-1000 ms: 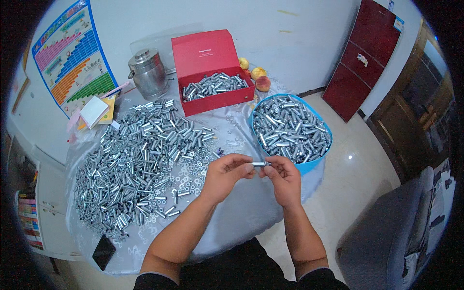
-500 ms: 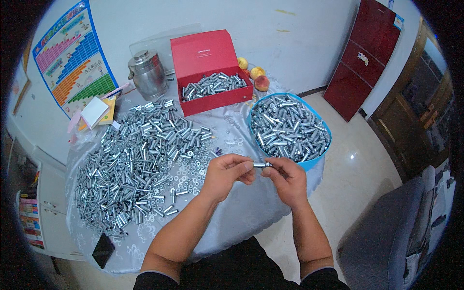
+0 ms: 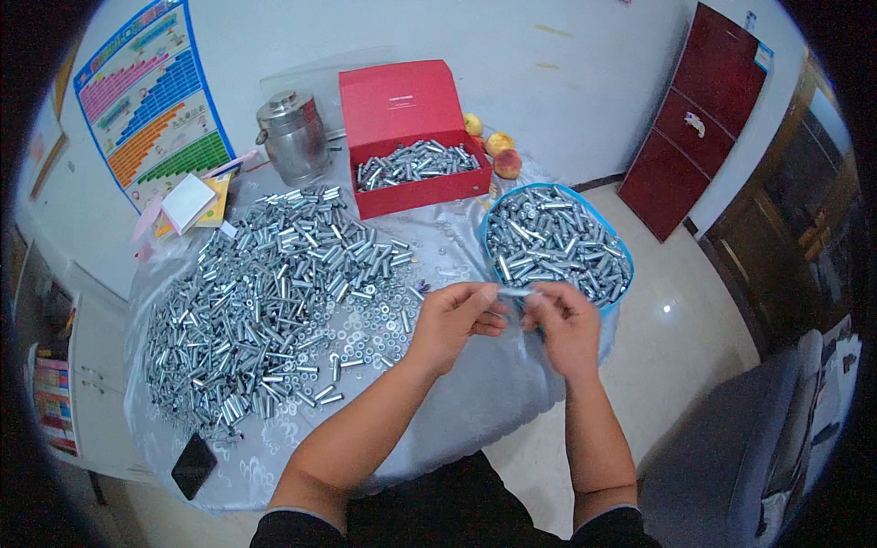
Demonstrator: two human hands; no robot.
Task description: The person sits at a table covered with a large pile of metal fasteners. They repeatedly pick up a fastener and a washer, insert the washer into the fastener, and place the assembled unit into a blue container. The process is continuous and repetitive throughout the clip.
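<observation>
Steel bolt [image 3: 514, 291] pinched at each end between left hand [image 3: 454, 321] and right hand [image 3: 565, 324], fingers closed on it, above the table's [image 3: 475, 402] near edge; seemingly fitting a washer. Next likely needs dropping it into the blue tub [image 3: 555, 241] beyond.

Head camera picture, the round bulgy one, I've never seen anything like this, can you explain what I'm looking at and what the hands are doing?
The view comes from a wide fisheye camera worn on a person's head, looking down, so straight edges bend near the rim. No machine is here: the forearms rising from the lower edge are the wearer's own. The left hand and right hand together hold one small metal bolt between the fingertips. On the covered table lie a big pile of bolts with loose washers, a red box and a blue basin both holding bolts, a steel pot, some fruit and a black phone.
</observation>
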